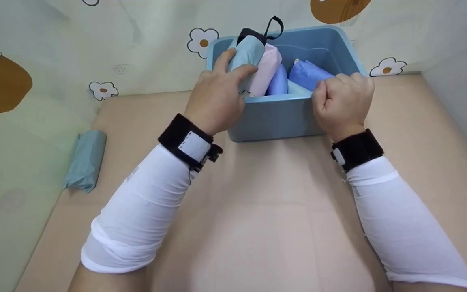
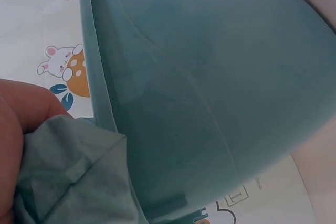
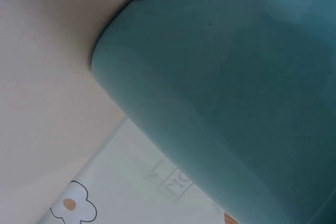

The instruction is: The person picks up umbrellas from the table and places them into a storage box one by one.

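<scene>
My left hand [image 1: 219, 95] grips a light teal folded umbrella [image 1: 249, 52] at the left end of a blue plastic bin [image 1: 276, 117]. The umbrella's black handle end and wrist strap point up and away, above the rim. In the left wrist view, the gathered fabric of the umbrella [image 2: 79, 166] lies against the bin's edge, with part of my hand beside it. My right hand [image 1: 345, 99] is curled over the bin's near right rim and holds it. A pink folded umbrella [image 1: 268, 67] leans inside, right beside the teal one.
Deeper in the bin lie blue fabric bundles [image 1: 308, 75] and a bit of pale teal fabric [image 1: 297, 87]. Another teal folded bundle [image 1: 85, 160] lies on the beige table [image 1: 266, 227] at the left. A patterned wall covering [image 1: 152, 52] stands behind the bin.
</scene>
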`<action>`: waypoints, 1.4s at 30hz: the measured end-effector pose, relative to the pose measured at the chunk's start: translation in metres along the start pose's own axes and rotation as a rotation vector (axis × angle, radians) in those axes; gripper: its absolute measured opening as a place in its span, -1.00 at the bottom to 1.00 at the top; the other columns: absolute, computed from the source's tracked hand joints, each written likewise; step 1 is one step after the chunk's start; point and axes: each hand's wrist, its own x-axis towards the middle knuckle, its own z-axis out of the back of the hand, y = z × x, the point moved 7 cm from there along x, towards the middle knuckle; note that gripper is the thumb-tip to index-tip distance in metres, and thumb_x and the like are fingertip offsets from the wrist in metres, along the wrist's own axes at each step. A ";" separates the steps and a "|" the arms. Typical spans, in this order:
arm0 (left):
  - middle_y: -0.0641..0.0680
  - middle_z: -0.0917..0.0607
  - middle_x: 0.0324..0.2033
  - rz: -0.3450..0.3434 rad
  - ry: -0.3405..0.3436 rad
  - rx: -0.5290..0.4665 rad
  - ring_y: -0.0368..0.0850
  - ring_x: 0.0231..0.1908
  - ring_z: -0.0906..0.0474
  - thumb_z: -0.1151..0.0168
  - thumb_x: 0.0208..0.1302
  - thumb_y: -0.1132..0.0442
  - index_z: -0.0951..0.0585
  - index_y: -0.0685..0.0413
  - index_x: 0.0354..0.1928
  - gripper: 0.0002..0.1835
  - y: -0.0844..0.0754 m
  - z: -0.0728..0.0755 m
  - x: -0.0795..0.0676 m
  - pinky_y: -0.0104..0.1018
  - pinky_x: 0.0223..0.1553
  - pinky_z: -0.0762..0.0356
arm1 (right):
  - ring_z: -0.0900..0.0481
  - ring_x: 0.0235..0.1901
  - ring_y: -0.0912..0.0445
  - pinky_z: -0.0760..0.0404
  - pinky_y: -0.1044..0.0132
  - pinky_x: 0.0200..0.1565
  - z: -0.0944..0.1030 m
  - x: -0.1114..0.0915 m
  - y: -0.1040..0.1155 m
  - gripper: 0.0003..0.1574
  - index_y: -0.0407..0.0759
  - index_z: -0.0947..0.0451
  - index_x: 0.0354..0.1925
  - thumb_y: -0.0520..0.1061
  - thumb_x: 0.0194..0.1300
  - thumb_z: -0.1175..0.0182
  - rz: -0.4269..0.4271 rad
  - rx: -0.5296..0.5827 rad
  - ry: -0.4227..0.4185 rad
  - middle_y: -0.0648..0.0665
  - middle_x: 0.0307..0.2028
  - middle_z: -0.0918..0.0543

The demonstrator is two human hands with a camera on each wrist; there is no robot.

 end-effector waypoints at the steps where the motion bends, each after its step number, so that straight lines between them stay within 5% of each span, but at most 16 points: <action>1: 0.01 -0.02 0.69 -0.002 0.001 0.000 0.26 0.13 -0.52 -0.03 0.45 0.33 -0.43 -0.51 0.51 -0.31 0.000 0.000 0.000 0.01 0.15 -0.63 | -0.34 -0.51 -0.27 -0.28 -0.20 -0.28 0.000 0.000 0.000 -0.38 -0.28 -0.33 -0.72 0.03 0.41 0.10 0.000 0.002 0.000 -0.30 -0.69 -0.42; 14: 0.01 -0.04 0.68 0.015 0.007 -0.036 0.23 0.19 -0.52 -0.09 0.43 0.31 -0.43 -0.50 0.51 -0.31 0.001 0.002 0.007 0.02 0.20 -0.60 | -0.32 -0.52 -0.27 -0.26 -0.18 -0.28 0.000 0.003 0.002 -0.37 -0.28 -0.31 -0.72 0.03 0.42 0.11 0.006 -0.002 0.000 -0.29 -0.70 -0.38; 28: 0.10 -0.02 0.68 0.016 -0.062 -0.143 0.17 0.27 -0.59 -0.08 0.45 0.28 -0.46 -0.42 0.50 -0.36 0.012 -0.011 0.035 -0.06 0.33 -0.57 | -0.32 -0.53 -0.26 -0.24 -0.16 -0.29 -0.001 0.001 0.003 -0.34 -0.28 -0.32 -0.73 0.06 0.43 0.15 0.003 -0.002 0.011 -0.28 -0.70 -0.38; 42: 0.00 0.15 0.70 0.153 0.097 -0.165 0.25 0.43 -0.32 0.09 0.63 0.14 -0.45 -0.52 0.50 -0.48 0.009 -0.025 0.049 0.04 0.46 -0.38 | -0.35 -0.52 -0.28 -0.27 -0.19 -0.29 0.000 0.000 -0.001 -0.35 -0.28 -0.33 -0.72 0.06 0.43 0.13 0.004 -0.005 0.006 -0.29 -0.69 -0.42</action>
